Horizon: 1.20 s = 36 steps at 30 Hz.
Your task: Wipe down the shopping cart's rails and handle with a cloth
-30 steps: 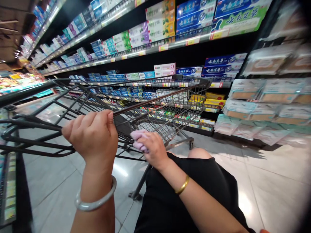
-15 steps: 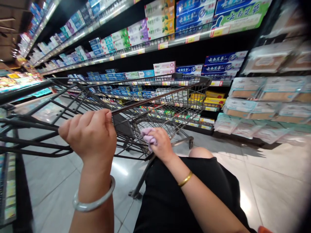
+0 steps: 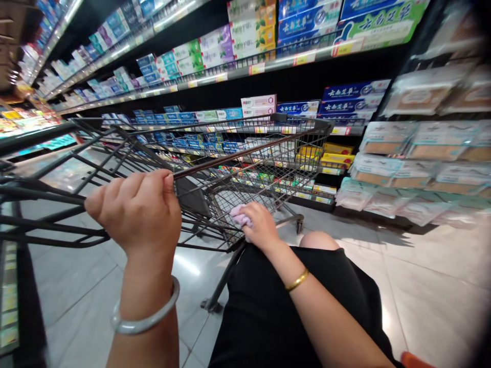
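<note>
A dark wire shopping cart (image 3: pixel 268 148) stands tilted in a shop aisle in front of me. My left hand (image 3: pixel 136 212) is closed in a fist round a bar at the cart's near rim. My right hand (image 3: pixel 261 222) is closed on a small pink cloth (image 3: pixel 240 216) and presses it against the cart's lower side mesh. A pale bangle sits on my left wrist and a gold one on my right. My black-clad lap and a bare knee (image 3: pixel 318 239) show below the right hand.
Long shelves (image 3: pixel 268 64) of boxed toothpaste run behind the cart. Hanging packets (image 3: pixel 418 168) fill the rack at the right. Another display (image 3: pixel 23 120) lies at the far left. The floor (image 3: pixel 422 286) is glossy grey tile.
My right hand has slid the pink cloth up and to the right along the cart's mesh. My left hand keeps its grip, shifted slightly left in view.
</note>
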{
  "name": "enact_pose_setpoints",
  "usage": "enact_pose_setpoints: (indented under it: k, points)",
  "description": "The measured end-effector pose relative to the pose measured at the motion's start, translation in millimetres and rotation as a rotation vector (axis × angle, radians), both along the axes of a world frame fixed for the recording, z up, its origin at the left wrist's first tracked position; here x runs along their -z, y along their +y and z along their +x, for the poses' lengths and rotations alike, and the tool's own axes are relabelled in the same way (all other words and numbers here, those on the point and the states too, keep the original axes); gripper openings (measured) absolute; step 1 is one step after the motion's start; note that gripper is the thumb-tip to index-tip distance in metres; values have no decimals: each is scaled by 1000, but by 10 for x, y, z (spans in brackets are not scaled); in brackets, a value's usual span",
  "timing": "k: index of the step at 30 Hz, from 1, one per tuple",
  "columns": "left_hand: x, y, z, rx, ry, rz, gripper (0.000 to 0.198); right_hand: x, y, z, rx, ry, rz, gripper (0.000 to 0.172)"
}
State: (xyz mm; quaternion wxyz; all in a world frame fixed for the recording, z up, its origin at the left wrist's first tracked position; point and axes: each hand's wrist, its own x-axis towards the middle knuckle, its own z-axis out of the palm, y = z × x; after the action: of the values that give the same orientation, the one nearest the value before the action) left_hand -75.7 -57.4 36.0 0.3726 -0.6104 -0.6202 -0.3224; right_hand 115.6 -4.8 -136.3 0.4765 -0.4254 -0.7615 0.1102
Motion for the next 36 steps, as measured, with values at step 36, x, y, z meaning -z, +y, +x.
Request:
enact_pose_setpoints:
  k: [36]
  points:
    - [9,-14,1,-2,-15,-43,37,64,45,134,342,-177,-671,22]
